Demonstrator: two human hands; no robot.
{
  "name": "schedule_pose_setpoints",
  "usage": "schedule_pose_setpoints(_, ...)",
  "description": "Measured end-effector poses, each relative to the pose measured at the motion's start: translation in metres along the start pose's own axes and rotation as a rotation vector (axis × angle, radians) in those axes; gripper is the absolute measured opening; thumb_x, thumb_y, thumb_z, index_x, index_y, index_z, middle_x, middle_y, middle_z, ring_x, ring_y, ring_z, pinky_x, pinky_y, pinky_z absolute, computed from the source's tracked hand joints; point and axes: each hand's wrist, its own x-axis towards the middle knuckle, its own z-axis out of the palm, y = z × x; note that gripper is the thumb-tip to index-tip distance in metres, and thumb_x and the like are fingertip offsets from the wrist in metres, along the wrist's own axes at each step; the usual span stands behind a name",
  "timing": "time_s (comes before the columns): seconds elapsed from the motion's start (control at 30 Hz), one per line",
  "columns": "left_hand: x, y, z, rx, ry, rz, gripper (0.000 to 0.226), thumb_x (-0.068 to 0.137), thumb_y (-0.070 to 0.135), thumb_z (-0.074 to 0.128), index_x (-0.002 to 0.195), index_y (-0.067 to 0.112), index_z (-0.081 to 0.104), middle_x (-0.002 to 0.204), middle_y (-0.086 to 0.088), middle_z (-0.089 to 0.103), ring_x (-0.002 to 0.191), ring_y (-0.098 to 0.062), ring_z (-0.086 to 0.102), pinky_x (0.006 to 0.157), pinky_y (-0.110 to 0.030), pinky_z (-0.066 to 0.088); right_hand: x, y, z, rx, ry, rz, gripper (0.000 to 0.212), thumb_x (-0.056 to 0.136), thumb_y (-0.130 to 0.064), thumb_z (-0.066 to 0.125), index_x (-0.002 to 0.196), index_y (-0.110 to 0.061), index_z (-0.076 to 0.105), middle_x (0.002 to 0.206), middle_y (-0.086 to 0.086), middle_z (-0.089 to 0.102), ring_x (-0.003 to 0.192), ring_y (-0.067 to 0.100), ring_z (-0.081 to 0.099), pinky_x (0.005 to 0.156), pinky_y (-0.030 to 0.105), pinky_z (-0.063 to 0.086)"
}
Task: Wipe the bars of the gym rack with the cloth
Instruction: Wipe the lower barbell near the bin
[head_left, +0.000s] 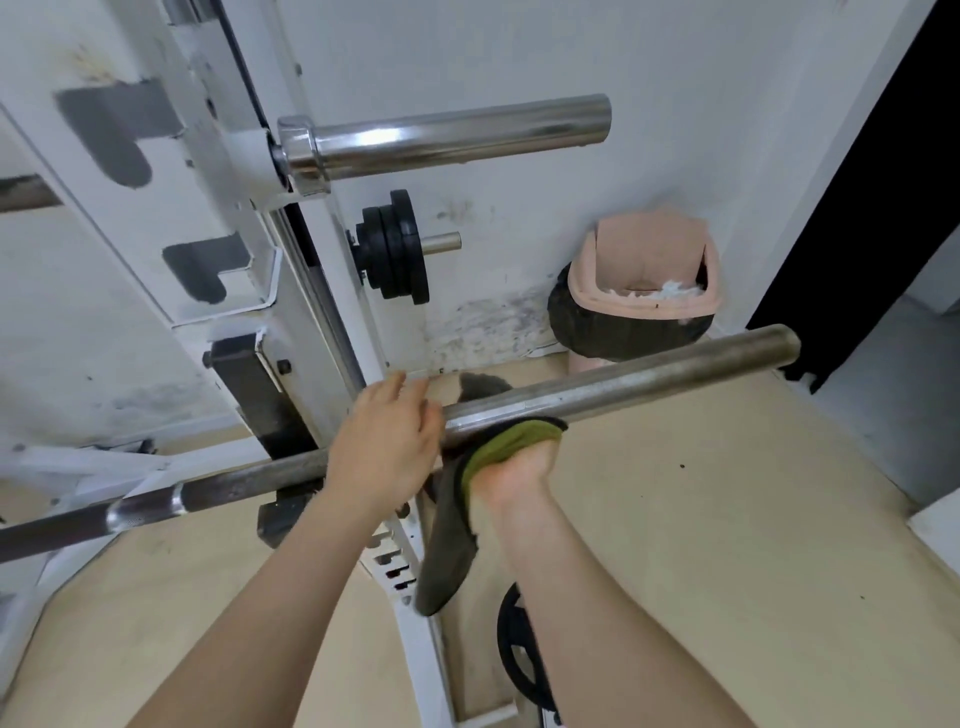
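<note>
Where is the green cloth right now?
In the head view, low and centre: the right hand holds the green cloth against the underside of the dull steel bar, just right of the left hand resting on that bar.

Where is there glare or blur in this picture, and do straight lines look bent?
Head view: bright glare streaks on the chrome bar; the lower steel bar is dull. Head view: the left hand and the hanging cloth look slightly soft. Head view: the white rack frame leans and curves, from the wide-angle lens; light is even, shadows faint.
</note>
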Motion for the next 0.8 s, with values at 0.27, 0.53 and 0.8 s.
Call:
schedule_pose_setpoints(0.27,-0.035,-0.016,0.009,-0.115,0.093,0.124,0.05,0.096,0.032,0.052,0.142,0.015,0.045,0.144,-0.001,0.047,0.129,-0.021,0.045,0.105,-0.034,0.039,-0.044,0.026,0.01,-0.262,0.174,0.088,0.051,0.098,-0.045,0.043,0.119,-0.005,0.065,0.115,0.018,0.068,0.106,0.034,0.065,0.098,0.045,0.049)
schedule_pose_setpoints(0.53,-0.014,-0.016,-0.007,-0.227,0.139,0.098,0.031,0.097,0.024,0.043,0.122,0.019,0.062,0.112,-0.003,0.058,0.112,-0.025,0.048,0.09,-0.033,0.038,-0.028,0.023,0.042,-0.604,0.496,-0.186,0.052,0.098,-0.043,0.045,0.129,-0.001,0.051,0.128,0.015,0.056,0.107,0.03,0.057,0.097,0.04,0.046)
schedule_pose_setpoints(0.8,-0.01,-0.019,0.008,-0.024,0.084,0.188,0.038,0.094,0.038,0.049,0.123,0.014,0.057,0.118,-0.003,0.059,0.107,-0.023,0.054,0.088,-0.037,0.047,0.018,-0.1,0.027,-0.687,0.834,-0.484,0.02,0.084,-0.027,0.065,0.09,-0.009,0.058,0.097,0.003,0.06,0.086,0.026,0.057,0.081,0.031,0.047)
